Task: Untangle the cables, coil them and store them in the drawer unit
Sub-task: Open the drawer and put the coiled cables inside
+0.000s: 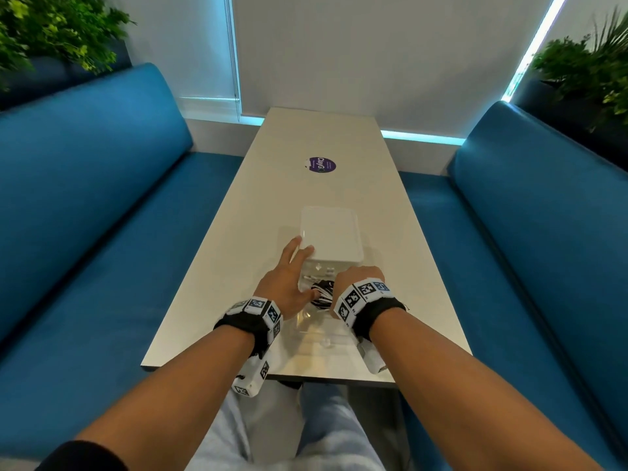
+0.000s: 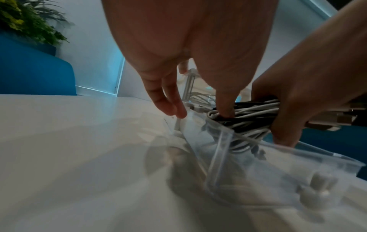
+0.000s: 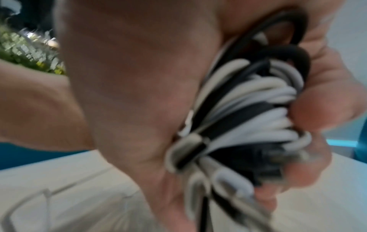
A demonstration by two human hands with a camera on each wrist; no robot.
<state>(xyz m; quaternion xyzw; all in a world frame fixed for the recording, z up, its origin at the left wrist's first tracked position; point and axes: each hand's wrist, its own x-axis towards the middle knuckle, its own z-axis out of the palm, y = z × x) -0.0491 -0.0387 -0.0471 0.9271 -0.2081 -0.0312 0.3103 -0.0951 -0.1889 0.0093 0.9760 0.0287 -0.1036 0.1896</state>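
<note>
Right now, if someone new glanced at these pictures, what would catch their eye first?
Probably the bundle of black and white cables gripped in the right hand over the open clear drawer. Next, the left hand spread against the white drawer unit mid-table, then the purple round sticker farther along the table.

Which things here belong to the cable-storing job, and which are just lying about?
Job:
- cable bundle, gripped by right hand
- clear drawer, pulled out
- drawer unit, left hand touching it

Lying about:
- purple sticker
- blue benches
- plants
</note>
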